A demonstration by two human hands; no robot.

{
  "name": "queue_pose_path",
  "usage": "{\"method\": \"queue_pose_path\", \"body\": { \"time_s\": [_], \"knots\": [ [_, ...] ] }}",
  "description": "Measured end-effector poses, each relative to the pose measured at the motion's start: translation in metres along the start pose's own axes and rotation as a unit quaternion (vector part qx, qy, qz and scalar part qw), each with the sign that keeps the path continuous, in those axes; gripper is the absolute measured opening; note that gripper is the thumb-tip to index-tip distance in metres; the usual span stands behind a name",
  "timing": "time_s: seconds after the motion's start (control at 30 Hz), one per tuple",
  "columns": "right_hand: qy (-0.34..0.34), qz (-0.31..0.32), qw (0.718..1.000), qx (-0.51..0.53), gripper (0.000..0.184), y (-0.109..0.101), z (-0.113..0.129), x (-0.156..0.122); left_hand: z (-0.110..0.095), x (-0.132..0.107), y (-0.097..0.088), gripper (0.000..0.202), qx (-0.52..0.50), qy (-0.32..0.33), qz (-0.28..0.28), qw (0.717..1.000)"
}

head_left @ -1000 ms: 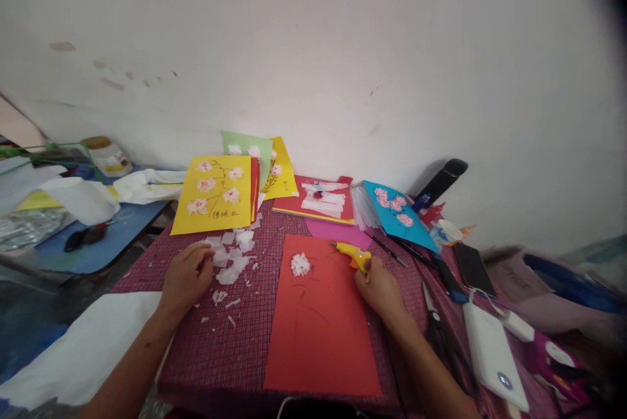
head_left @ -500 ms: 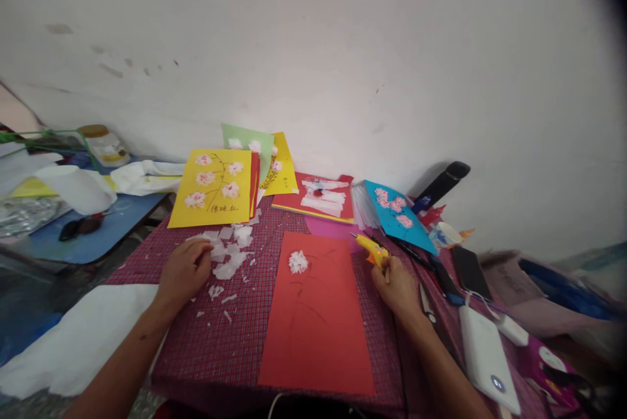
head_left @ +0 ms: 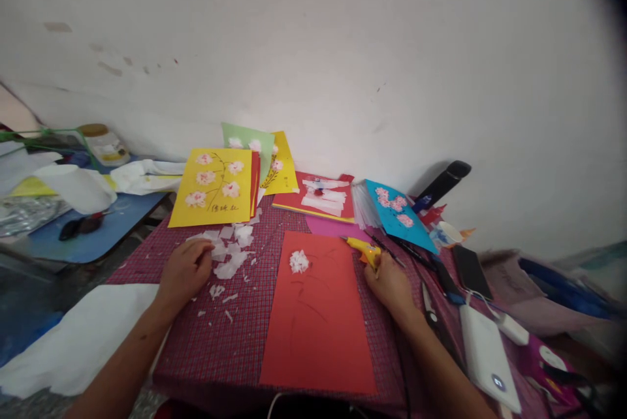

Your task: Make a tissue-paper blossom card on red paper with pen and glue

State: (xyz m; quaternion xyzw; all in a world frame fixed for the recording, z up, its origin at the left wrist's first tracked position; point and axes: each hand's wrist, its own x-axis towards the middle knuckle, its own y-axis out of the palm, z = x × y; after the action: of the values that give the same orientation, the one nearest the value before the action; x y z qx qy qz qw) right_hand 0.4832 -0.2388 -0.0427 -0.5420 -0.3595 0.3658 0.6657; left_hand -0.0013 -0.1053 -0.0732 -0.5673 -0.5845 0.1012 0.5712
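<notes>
A red sheet of paper [head_left: 316, 321] lies in front of me on the checked cloth, with one white tissue flower [head_left: 298, 262] stuck near its top and faint drawn branch lines. My right hand [head_left: 390, 283] grips a yellow glue gun [head_left: 362, 248] at the sheet's upper right corner, nozzle pointing left. My left hand [head_left: 185, 270] rests on the cloth left of the sheet, fingers curled at the edge of several white tissue scraps [head_left: 230, 246]; whether it pinches one I cannot tell.
Finished flower cards stand at the back: yellow [head_left: 213, 187], green [head_left: 247, 138], blue [head_left: 396, 210]. Right of my arm lie scissors [head_left: 431, 314], a white power bank [head_left: 487, 357] and a black phone [head_left: 469, 271]. A blue table [head_left: 93, 236] with clutter stands to the left.
My right hand swung the glue gun out to the right, then brought it back left to the red sheet's corner. My left hand stayed at the tissue scraps.
</notes>
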Motion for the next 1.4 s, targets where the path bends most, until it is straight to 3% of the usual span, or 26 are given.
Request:
{"method": "queue_pose_path", "body": {
  "time_s": [0.13, 0.27, 0.4, 0.5, 0.63, 0.9, 1.13, 1.4],
  "knots": [
    [-0.01, -0.064, 0.996, 0.066, 0.031, -0.013, -0.005, -0.007, -0.001, -0.001, 0.0, 0.016, -0.011, 0.004, -0.014, 1.0],
    [-0.078, -0.125, 0.964, 0.219, 0.028, -0.02, -0.002, -0.055, -0.01, 0.001, -0.003, 0.017, -0.019, -0.008, -0.053, 0.998],
    [-0.153, -0.069, 0.921, 0.351, 0.014, -0.004, 0.021, -0.12, -0.018, 0.005, -0.01, 0.021, -0.003, -0.046, -0.125, 0.991],
    [-0.154, -0.059, 0.908, 0.384, 0.015, 0.012, 0.036, -0.145, -0.02, 0.005, -0.014, 0.02, 0.002, -0.069, -0.139, 0.988],
    [-0.094, -0.055, 0.898, 0.426, 0.026, 0.024, 0.036, -0.145, -0.02, 0.005, -0.018, 0.021, 0.003, -0.079, -0.141, 0.987],
    [-0.048, 0.0, 0.876, 0.48, 0.032, 0.027, 0.034, -0.139, -0.016, 0.007, -0.016, 0.018, 0.038, -0.107, -0.17, 0.979],
    [-0.036, 0.016, 0.882, 0.47, 0.027, 0.022, 0.036, -0.139, -0.009, 0.003, -0.014, 0.019, 0.039, -0.107, -0.145, 0.983],
    [-0.046, -0.02, 0.897, 0.439, 0.035, 0.015, 0.032, -0.138, -0.012, 0.003, -0.016, 0.017, 0.006, -0.083, -0.114, 0.99]
  ]
}}
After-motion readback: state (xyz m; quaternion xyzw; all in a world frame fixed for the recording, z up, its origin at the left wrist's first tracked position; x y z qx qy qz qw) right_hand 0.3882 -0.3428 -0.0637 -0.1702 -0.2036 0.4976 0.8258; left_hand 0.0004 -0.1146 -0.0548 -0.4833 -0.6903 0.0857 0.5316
